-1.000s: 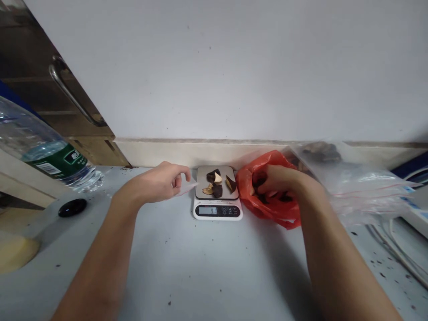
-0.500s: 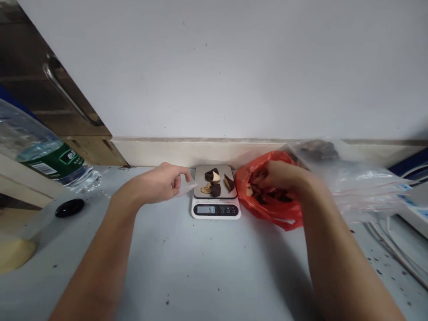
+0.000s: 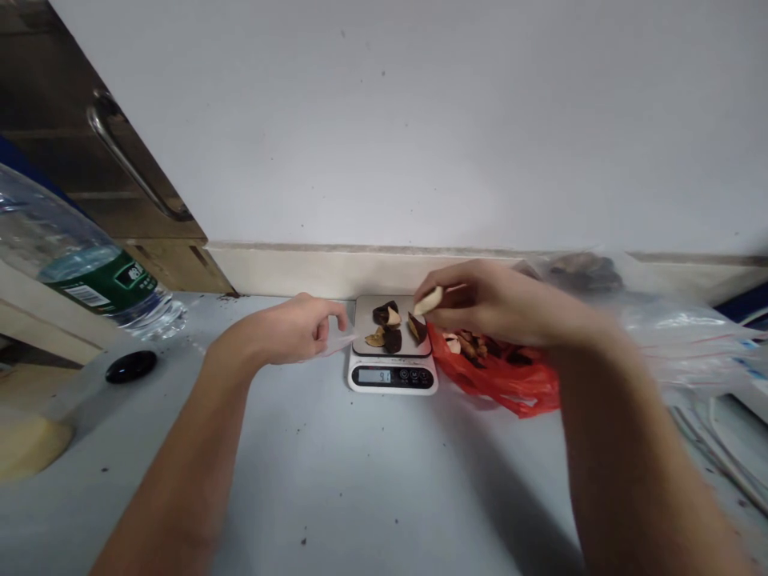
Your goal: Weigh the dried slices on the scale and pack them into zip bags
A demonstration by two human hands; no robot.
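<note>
A white digital kitchen scale (image 3: 393, 378) rests on the table, its display reading about 9.1. Several dark-and-tan dried pieces (image 3: 392, 341), like slices of root or mushroom, lie on its plate. My right hand (image 3: 480, 300) pinches a pale dried slice (image 3: 428, 301) above the plate's right edge. Below that hand sits an open red plastic bag (image 3: 504, 388) with more dried pieces in it. Left of the scale, my left hand (image 3: 294, 330) is closed on a small clear plastic bag (image 3: 339, 344), which reaches to the plate's edge.
At the left are a water bottle with a green label (image 3: 99, 280) and a black oval object (image 3: 130, 367). Clear zip bags (image 3: 684, 336) lie at the right, near white cables (image 3: 720, 452). A wall (image 3: 396, 160) rises behind the scale.
My right hand has come up out of the red bag and moved left over the scale, now with a pale slice in its fingers. My left hand keeps its hold beside the scale.
</note>
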